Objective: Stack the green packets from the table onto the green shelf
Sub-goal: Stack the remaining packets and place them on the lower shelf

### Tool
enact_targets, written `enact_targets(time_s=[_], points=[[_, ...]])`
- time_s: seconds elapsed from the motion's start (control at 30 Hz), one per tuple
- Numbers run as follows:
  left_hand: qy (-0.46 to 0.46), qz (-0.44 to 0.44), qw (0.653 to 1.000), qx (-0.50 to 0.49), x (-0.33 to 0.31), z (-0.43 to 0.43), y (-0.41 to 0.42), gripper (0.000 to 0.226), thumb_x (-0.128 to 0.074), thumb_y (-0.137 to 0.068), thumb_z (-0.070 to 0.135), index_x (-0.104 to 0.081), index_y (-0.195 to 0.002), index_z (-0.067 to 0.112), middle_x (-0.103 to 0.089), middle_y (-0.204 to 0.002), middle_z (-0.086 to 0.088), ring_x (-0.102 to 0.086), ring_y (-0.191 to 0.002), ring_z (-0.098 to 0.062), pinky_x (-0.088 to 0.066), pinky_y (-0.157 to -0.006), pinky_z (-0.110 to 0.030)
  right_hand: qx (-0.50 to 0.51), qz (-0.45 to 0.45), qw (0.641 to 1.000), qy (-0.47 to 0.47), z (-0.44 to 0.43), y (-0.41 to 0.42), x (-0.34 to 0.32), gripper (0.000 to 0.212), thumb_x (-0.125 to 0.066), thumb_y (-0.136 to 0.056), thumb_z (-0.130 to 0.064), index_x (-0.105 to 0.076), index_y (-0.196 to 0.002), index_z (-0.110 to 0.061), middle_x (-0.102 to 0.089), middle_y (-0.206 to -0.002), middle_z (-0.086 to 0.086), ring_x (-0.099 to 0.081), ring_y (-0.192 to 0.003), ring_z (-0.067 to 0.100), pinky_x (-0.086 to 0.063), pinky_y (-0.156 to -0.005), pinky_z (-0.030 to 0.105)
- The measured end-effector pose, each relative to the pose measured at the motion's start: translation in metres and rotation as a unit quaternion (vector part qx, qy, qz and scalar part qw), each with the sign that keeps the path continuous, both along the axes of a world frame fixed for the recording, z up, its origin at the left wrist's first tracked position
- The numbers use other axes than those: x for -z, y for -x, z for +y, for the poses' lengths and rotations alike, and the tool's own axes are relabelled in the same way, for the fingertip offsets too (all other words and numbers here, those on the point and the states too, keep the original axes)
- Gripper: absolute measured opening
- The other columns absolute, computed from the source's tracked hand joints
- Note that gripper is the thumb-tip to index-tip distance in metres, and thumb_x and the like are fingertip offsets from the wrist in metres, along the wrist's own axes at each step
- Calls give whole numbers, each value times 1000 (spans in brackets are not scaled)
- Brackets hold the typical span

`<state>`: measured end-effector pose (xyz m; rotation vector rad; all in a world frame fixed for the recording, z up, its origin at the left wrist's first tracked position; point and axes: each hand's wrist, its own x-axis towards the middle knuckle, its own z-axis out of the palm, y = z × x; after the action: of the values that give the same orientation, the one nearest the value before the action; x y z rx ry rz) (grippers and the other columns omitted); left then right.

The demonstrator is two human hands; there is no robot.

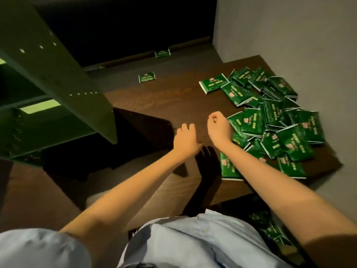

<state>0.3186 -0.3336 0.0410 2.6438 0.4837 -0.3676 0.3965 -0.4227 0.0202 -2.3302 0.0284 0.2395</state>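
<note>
We hold both hands low over the dark wooden surface [154, 97], between the two places the job connects. The left hand [185, 138] hangs relaxed, fingers drooping and loose, gripping nothing. The right hand [219, 128] is curled into a loose fist. The light is dim, but it seems to be empty too.

The green packets [274, 124] lie in a loose heap at about 3 o'clock from our hands, pushed against the wall. Because they overlap at odd angles, we judge they will need squaring up before they stack. The green shelf [58, 78] stands at about 10 o'clock, so every load has to cross in front of us.

One stray packet [146, 77] sits at 12 o'clock by the surface's far edge. Another packet [162, 53] lies beyond it, probably on the floor. The right hand is nearest the heap, so reaching in from that side looks natural.
</note>
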Motion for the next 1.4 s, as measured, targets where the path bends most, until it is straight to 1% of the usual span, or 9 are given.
enact_targets(time_s=[0.1, 0.5, 0.6, 0.7, 0.77, 0.9, 1.07, 1.33, 1.4], points=[[172, 180, 955, -162, 47, -70, -10, 83, -73, -78, 44, -32, -137, 2, -36, -140, -18, -40, -131, -35, -38, -104, -40, 39, 31, 995, 91, -64, -22, 9, 28, -45, -91, -12, -55, -117, -17, -54, -125, 9, -51, -114, 32, -43, -94, 40], [218, 127, 923, -291, 89, -119, -57, 44, -60, -89, 33, -51, -119, 2, -56, -124, -17, -51, -119, -36, -45, -99, -43, 41, 55, 972, 227, -144, -96, 37, 44, -53, -89, -14, -44, -133, -18, -35, -142, 18, -30, -132, 34, -23, -110, 41], [380, 27, 825, -418, 92, -95, -67, 25, -54, -94, 31, -60, -95, 7, -65, -101, -14, -62, -101, -29, -49, -91, -38, 36, 13, 968, 247, -144, -111, 36, 55, -56, -88, -17, -37, -139, -21, -24, -151, 17, -21, -139, 33, -20, -112, 42], [438, 10, 746, -502, 105, -90, -86, 47, -59, -82, 51, -62, -97, 7, -64, -104, -13, -62, -102, -32, -48, -96, -42, 65, 35, 964, 254, -151, -125, 38, 61, -49, -93, -22, -21, -148, -26, -10, -158, 12, -9, -145, 32, -13, -116, 48], [407, 34, 738, -537, 108, -104, -100, 67, -57, -73, 60, -55, -120, 12, -47, -131, -12, -53, -115, -36, -45, -101, -47, 96, 107, 963, 228, -157, -137, 41, 58, -35, -99, -27, -11, -151, -31, 1, -161, 7, 1, -147, 34, -6, -117, 53], [423, -13, 736, -528, 73, -140, -125, 41, -63, -88, 34, -52, -122, 14, -25, -138, -9, -47, -110, -30, -40, -105, -37, 88, 223, 956, 171, -163, -149, 49, 52, -22, -102, -26, -7, -151, -32, 10, -160, 2, 12, -146, 36, -5, -116, 54], [459, -39, 758, -461, 79, -162, -151, 69, -76, -78, 11, -36, -134, 13, -42, -138, -12, -50, -114, -25, -42, -105, -37, 90, 191, 967, 144, -169, -144, 57, 51, -34, -100, -30, -18, -149, -38, 3, -160, -3, 8, -145, 35, -20, -110, 59], [416, 113, 769, -473, 147, -163, -186, 98, -86, -30, 44, -46, -114, 14, -62, -119, -12, -60, -106, -33, -53, -87, -52, 100, 142, 976, 132, -172, -142, 64, 52, -51, -94, -32, -34, -142, -34, -11, -155, 6, -7, -140, 37, -31, -106, 55], [465, 67, 767, -437, 104, -165, -181, 92, -90, -47, 29, -39, -121, 11, -59, -119, -11, -59, -109, -31, -51, -93, -50, 96, 136, 979, 120, -169, -143, 64, 52, -53, -93, -32, -36, -142, -32, -14, -154, 8, -10, -140, 35, -29, -107, 53]])
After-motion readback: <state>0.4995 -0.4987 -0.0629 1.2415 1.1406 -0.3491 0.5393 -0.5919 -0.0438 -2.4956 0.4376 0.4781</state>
